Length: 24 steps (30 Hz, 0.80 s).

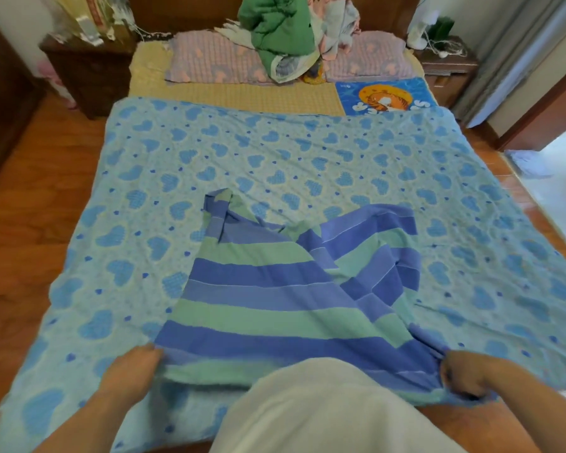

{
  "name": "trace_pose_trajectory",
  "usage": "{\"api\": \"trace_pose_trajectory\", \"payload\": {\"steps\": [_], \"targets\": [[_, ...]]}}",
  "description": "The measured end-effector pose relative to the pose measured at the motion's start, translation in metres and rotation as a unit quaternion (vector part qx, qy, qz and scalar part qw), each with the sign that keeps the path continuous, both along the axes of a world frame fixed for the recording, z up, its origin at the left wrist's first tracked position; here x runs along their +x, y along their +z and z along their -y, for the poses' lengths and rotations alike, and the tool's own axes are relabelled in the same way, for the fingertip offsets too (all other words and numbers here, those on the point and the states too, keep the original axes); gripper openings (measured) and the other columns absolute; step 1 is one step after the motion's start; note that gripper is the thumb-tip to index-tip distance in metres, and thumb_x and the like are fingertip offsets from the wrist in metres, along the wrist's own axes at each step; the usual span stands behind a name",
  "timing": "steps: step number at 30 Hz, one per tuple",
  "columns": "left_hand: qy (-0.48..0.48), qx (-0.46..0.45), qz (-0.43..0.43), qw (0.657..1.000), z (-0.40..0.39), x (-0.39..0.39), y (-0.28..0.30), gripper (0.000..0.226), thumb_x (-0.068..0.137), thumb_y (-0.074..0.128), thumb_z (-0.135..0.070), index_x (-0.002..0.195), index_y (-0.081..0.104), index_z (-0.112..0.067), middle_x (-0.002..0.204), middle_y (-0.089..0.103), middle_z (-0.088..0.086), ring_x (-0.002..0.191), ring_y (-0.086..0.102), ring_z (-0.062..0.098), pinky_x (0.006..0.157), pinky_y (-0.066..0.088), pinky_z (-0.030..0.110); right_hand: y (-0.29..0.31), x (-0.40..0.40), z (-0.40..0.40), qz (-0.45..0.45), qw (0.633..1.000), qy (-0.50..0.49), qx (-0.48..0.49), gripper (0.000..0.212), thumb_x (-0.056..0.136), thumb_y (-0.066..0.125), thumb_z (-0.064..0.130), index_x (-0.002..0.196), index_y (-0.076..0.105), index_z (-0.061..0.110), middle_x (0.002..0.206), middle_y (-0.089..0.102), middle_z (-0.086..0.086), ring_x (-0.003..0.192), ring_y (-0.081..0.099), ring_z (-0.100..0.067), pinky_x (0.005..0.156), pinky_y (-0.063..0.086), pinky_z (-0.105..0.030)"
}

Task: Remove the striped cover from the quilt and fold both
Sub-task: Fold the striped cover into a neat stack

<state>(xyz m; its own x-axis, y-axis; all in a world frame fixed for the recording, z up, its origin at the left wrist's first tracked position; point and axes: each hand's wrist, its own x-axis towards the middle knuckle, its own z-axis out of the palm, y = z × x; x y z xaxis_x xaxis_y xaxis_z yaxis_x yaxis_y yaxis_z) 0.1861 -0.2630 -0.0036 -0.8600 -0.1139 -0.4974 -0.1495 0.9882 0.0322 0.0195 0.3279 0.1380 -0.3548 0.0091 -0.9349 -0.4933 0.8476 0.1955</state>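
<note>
- Head view: the striped cover (275, 289) is seen lying on top of the heart-patterned quilt (275, 152), bunched toward the quilt's near edge and crumpled on its right part.
- The cover's near hem is held at both ends: the left hand (129, 371) grips its left corner with curled fingers, and the right hand (468, 376) pinches its right corner.
- The held hem runs left to right across the quilt's near edge, and the rest of the cover stretches away from both grips toward the quilt's middle; a folded tip (219, 204) lies farthest off, on the left hand's side.
- Neither hand is judged nearer to the cover; each is at its own corner, so a lift or pull would be shared evenly.
- The quilt is spread flat over the bed (236, 96), with a few shallow wrinkles; beyond its far edge lie pillows (209, 60) and a heap of green bedding (275, 24).
- Wooden floor (30, 223) is seen on either side of the quilt, with a nightstand (89, 76) past its far left corner.
</note>
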Motion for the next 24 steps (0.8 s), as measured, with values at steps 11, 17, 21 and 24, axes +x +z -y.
{"api": "trace_pose_trajectory", "payload": {"steps": [11,17,21,24], "targets": [[0.484,0.262,-0.447,0.705,0.082,-0.222,0.225,0.018,0.089,0.047,-0.010,0.090,0.061,-0.021,0.096,0.067,0.014,0.086,0.065,0.029,0.080,0.056,0.034,0.144,-0.164,0.097,-0.595,0.618,-0.319,-0.403,0.020,0.093,0.053,0.023,0.091,0.069,0.011,0.099,0.068,-0.018,0.098,0.061,-0.037,0.082,0.045,-0.041],[0.435,0.266,-0.749,0.423,0.126,-0.286,0.396,0.021,0.100,0.033,-0.027,0.103,0.051,-0.038,0.113,0.061,-0.009,0.105,0.062,0.009,0.096,0.047,0.017,0.234,-0.204,0.111,-0.692,0.382,-0.350,-0.502,0.027,0.087,0.044,0.038,0.091,0.065,0.022,0.083,0.061,0.001,0.083,0.054,-0.018,0.080,0.047,-0.042],[0.360,0.257,-0.774,0.453,0.096,-0.255,0.341,0.024,0.090,0.039,-0.014,0.103,0.056,-0.026,0.114,0.067,0.010,0.108,0.062,0.022,0.097,0.048,0.033,0.194,-0.189,0.092,-0.667,0.490,-0.255,-0.499,0.017,0.094,0.053,0.022,0.096,0.067,0.012,0.096,0.069,-0.013,0.092,0.061,-0.033,0.081,0.043,-0.038],[0.369,0.194,-0.694,0.587,0.068,-0.206,0.248,0.037,0.093,0.037,-0.006,0.122,0.060,-0.001,0.129,0.059,0.022,0.119,0.053,0.030,0.105,0.038,0.033,0.158,-0.175,0.080,-0.644,0.544,-0.226,-0.488,0.013,0.093,0.056,0.015,0.085,0.066,0.012,0.091,0.069,-0.018,0.088,0.062,-0.037,0.074,0.036,-0.035]]}}
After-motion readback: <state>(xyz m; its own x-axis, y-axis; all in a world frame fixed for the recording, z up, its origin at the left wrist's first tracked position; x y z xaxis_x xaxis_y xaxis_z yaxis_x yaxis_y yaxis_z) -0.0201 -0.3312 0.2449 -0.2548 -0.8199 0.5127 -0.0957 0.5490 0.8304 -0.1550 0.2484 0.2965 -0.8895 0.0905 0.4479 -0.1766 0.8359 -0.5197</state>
